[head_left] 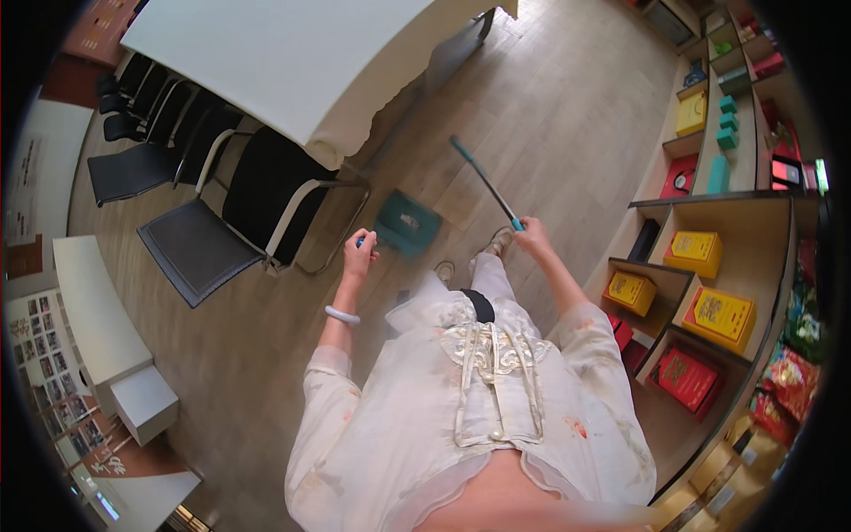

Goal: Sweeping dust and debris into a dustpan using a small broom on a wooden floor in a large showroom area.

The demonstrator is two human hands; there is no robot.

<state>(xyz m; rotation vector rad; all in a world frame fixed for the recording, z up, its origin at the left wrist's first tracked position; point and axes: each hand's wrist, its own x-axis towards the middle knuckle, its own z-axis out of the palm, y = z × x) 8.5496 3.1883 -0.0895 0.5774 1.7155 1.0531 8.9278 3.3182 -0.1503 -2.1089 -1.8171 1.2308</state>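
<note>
A grey stick with teal ends, seemingly a broom, slants away over the floor to the front left. My right hand is closed round its near teal grip. The far end looks narrow, so its bristles cannot be made out. My left hand is closed too, with a bit of blue showing between the fingers. Just beyond it, a teal dustpan appears low over the floor, slightly blurred. The blue bit looks like the top of its handle; the shaft is hidden.
A black chair with metal arms stands left of the dustpan, beside a white-covered table. Shelves line the right side, holding yellow boxes and a red box. A white counter is at far left.
</note>
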